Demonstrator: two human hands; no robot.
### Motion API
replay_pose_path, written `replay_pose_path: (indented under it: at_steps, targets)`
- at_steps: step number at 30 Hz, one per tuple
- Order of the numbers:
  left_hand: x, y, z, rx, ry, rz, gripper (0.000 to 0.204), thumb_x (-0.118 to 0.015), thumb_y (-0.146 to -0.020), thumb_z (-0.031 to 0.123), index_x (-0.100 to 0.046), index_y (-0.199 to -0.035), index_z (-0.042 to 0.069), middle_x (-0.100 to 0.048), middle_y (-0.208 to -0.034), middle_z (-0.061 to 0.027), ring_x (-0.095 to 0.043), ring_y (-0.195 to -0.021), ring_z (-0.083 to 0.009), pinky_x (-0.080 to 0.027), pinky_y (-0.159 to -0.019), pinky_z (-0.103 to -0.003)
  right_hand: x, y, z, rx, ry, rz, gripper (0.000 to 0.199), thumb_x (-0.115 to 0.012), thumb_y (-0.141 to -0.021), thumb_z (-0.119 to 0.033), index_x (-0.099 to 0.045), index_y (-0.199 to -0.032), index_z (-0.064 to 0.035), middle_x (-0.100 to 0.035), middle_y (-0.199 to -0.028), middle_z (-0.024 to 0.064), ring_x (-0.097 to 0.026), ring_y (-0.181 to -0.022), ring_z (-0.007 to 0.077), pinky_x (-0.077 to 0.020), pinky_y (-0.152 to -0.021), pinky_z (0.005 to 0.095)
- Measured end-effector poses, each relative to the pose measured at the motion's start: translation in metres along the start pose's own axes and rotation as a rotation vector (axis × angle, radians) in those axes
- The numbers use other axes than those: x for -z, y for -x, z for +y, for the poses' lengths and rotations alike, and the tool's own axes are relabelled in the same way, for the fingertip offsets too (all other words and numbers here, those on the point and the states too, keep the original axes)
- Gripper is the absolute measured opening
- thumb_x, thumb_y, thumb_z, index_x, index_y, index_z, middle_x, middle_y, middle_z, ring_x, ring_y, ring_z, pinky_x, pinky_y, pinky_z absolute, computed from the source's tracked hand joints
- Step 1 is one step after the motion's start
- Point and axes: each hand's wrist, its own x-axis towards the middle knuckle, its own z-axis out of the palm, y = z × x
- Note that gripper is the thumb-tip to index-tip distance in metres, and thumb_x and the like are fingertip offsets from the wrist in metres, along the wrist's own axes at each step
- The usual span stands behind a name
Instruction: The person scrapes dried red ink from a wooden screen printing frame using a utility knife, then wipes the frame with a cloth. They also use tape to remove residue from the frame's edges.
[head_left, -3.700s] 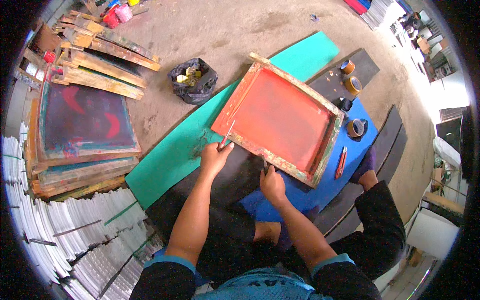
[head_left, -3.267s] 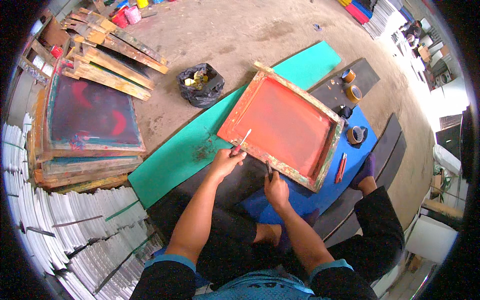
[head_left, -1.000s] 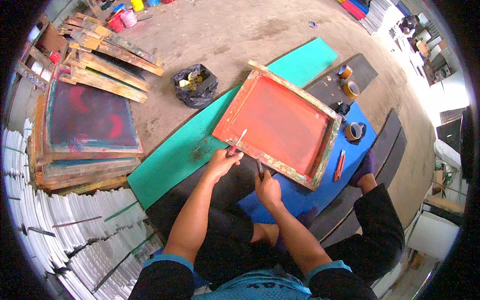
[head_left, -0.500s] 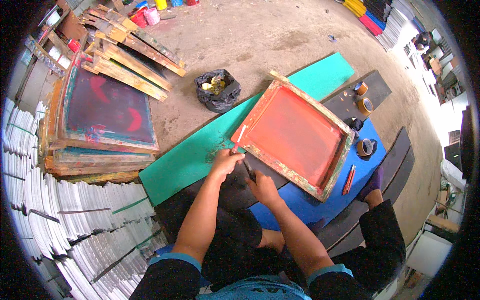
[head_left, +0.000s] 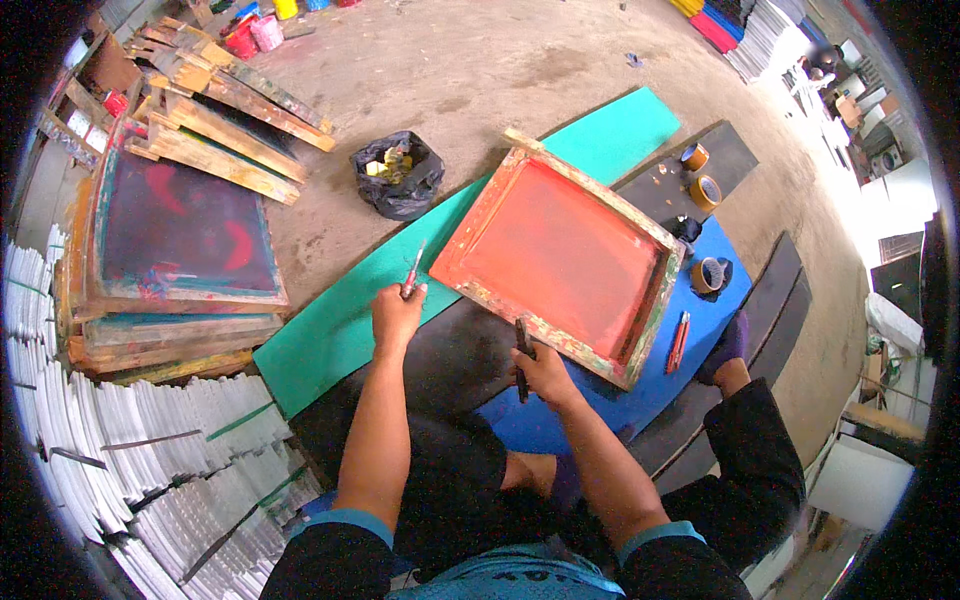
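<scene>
- We see a rectangular wooden frame with an orange-red panel [head_left: 570,250] lying where it lay half a second ago, across the long teal-green board [head_left: 335,335] and the blue board [head_left: 725,265].
- The left hand [head_left: 398,318] and the right hand [head_left: 549,378] nearly met then; now we see them apart.
- The left hand, closed round a slim red-handled tool with a thin metal shaft [head_left: 411,280], is over the teal-green board, left of the frame.
- The right hand grips a slim black tool [head_left: 521,338] by the frame's near edge; whether it touches, we cannot tell.
- On the blue board we find a slim red cutter [head_left: 679,342].
- Two round brown tape rolls [head_left: 699,194] sit on a dark flat board [head_left: 738,150].
- Around us, on a brown concrete floor [head_left: 345,90]: a black plastic bag of yellow scraps [head_left: 410,205], stacked dark-panelled wooden frames [head_left: 190,235], bundled white sheets [head_left: 165,435].
</scene>
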Motion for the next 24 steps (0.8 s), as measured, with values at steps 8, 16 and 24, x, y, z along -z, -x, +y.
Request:
replay_pose_path:
  at_steps: [8,16,24]
  targets:
    - [-0.021,0.01,0.005,-0.108,-0.006,-0.099,0.042,-0.076,-0.085,0.034,-0.061,-0.072,-0.003,-0.064,-0.067,-0.0197,-0.064,-0.063,-0.0381,-0.046,-0.06,-0.048,0.015,-0.006,0.009,0.124,0.033,0.024,0.028,-0.059,-0.098,-0.025,-0.059,-0.097,0.0027,-0.063,-0.071,0.0088,-0.066,-0.059,0.0187,-0.0514,-0.05,0.0342]
    - [-0.021,0.021,0.019,-0.125,0.008,-0.18,0.045,-0.075,-0.085,0.037,-0.059,-0.071,-0.002,-0.063,-0.068,-0.0191,-0.064,-0.067,-0.0379,-0.046,-0.062,-0.048,0.015,-0.008,-0.011,0.007,0.217,0.029,0.034,-0.058,-0.098,-0.026,-0.06,-0.092,0.0072,-0.064,-0.068,0.0128,-0.065,-0.055,0.0209,-0.0495,-0.043,0.0373]
    - [-0.025,0.024,0.019,-0.103,0.096,-0.212,0.045,-0.075,-0.085,0.037,-0.058,-0.07,-0.002,-0.062,-0.065,-0.0183,-0.062,-0.063,-0.0362,-0.045,-0.06,-0.046,-0.012,0.003,-0.019,-0.079,0.415,0.291,0.037,-0.057,-0.096,-0.028,-0.06,-0.099,0.0082,-0.068,-0.085,0.0308,-0.068,-0.077,0.0443,-0.0541,-0.068,0.0538]
